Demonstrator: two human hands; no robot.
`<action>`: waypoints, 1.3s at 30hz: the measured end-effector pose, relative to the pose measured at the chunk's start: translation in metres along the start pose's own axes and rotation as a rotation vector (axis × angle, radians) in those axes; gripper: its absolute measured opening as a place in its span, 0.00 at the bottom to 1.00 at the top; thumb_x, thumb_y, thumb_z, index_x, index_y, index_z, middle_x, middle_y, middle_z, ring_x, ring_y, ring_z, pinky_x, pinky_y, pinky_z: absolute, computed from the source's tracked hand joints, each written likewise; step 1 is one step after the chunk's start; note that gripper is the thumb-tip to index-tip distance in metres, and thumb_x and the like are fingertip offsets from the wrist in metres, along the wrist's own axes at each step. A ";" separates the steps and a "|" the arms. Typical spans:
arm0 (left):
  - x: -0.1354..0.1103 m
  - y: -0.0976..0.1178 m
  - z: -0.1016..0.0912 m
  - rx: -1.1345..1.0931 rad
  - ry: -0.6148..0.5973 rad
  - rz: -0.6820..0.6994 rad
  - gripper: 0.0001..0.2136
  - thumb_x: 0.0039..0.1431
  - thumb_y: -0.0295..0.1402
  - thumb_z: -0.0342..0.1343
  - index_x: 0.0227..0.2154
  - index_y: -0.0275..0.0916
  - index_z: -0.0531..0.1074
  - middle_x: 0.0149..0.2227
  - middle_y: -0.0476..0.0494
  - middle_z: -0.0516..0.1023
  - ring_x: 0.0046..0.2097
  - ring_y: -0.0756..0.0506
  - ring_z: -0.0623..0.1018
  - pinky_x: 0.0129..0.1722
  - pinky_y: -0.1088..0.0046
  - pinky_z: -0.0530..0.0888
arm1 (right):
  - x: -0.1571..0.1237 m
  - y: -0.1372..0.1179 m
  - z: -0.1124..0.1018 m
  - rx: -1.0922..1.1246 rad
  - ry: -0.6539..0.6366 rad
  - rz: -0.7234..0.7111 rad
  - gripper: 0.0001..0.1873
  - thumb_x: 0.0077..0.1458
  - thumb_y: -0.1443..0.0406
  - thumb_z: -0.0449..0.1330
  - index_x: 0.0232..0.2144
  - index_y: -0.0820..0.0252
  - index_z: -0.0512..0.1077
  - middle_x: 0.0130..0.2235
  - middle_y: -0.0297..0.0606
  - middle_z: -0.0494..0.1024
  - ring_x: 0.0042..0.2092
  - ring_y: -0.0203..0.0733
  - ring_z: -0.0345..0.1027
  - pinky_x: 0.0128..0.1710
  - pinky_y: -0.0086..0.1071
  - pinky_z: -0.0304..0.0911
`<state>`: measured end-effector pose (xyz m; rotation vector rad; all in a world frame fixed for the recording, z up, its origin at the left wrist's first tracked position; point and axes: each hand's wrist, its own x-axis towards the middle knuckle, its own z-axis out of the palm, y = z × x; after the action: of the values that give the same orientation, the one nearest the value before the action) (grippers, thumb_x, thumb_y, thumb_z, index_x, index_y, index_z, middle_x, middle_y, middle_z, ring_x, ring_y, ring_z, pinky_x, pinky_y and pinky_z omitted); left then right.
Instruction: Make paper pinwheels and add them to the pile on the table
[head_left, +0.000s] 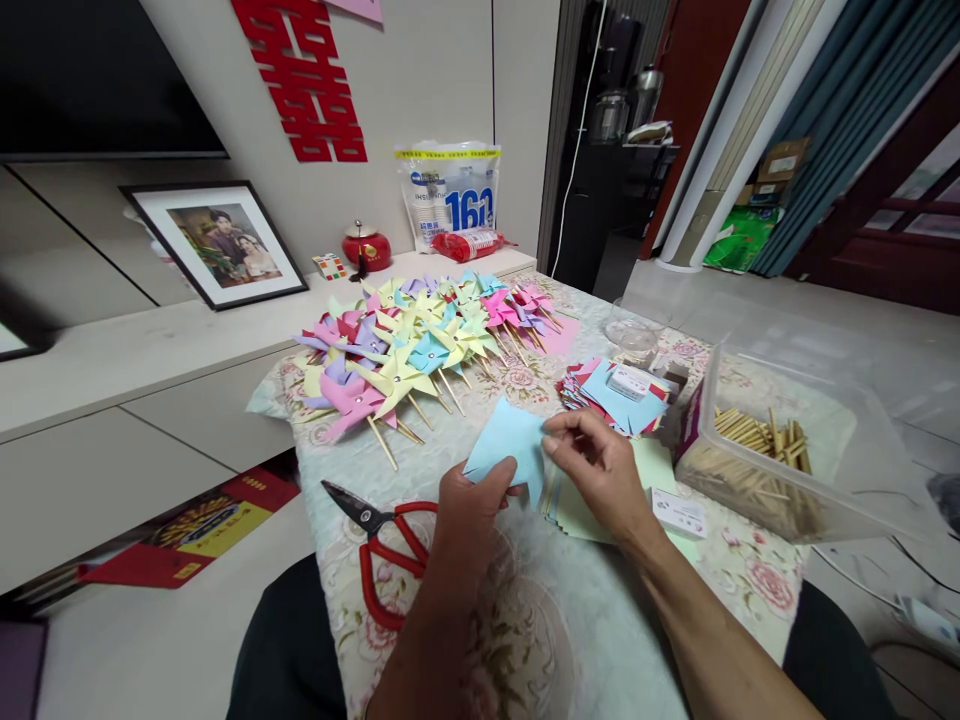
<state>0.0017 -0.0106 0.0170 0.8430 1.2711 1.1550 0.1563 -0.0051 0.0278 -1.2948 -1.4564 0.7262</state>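
Note:
Both hands hold a light blue paper square (508, 446) above the table, its corners cut and partly folded. My left hand (469, 510) pinches its lower left edge. My right hand (592, 465) pinches its right side with thumb and fingers. Under the hands lies a small stack of pale green and yellow paper sheets (581, 505). Red-handled scissors (382, 545) lie open on the floral tablecloth (540, 620), just left of my left hand.
A heap of several finished paper pinwheels on sticks (420, 345) covers the far table. A stack of coloured paper squares (611, 395), a clear box of wooden sticks (757, 460) and a small card (679, 512) lie to the right. A framed photo (217, 245) leans against the wall.

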 end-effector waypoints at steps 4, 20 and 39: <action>0.002 0.002 -0.011 0.027 -0.140 -0.056 0.10 0.45 0.37 0.63 0.18 0.38 0.72 0.18 0.49 0.72 0.23 0.50 0.67 0.26 0.74 0.64 | 0.005 0.002 -0.011 0.128 0.017 -0.015 0.24 0.55 0.58 0.64 0.54 0.55 0.71 0.53 0.44 0.75 0.52 0.48 0.68 0.48 0.39 0.65; -0.002 0.009 -0.016 0.206 -0.301 -0.109 0.11 0.45 0.39 0.60 0.18 0.38 0.69 0.17 0.50 0.69 0.21 0.51 0.65 0.23 0.75 0.61 | 0.001 -0.002 -0.015 0.426 -0.481 0.348 0.45 0.47 0.67 0.68 0.65 0.54 0.58 0.41 0.37 0.79 0.39 0.43 0.74 0.36 0.34 0.69; -0.002 0.006 -0.007 -0.226 -0.373 -0.101 0.19 0.42 0.35 0.71 0.39 0.34 0.78 0.29 0.44 0.82 0.31 0.45 0.79 0.35 0.70 0.74 | 0.002 -0.001 0.001 0.418 -0.228 0.338 0.46 0.42 0.68 0.66 0.64 0.61 0.59 0.41 0.37 0.76 0.39 0.41 0.70 0.36 0.30 0.64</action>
<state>-0.0061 -0.0121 0.0226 0.7726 0.8503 0.9841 0.1550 -0.0028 0.0288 -1.1643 -1.1816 1.3614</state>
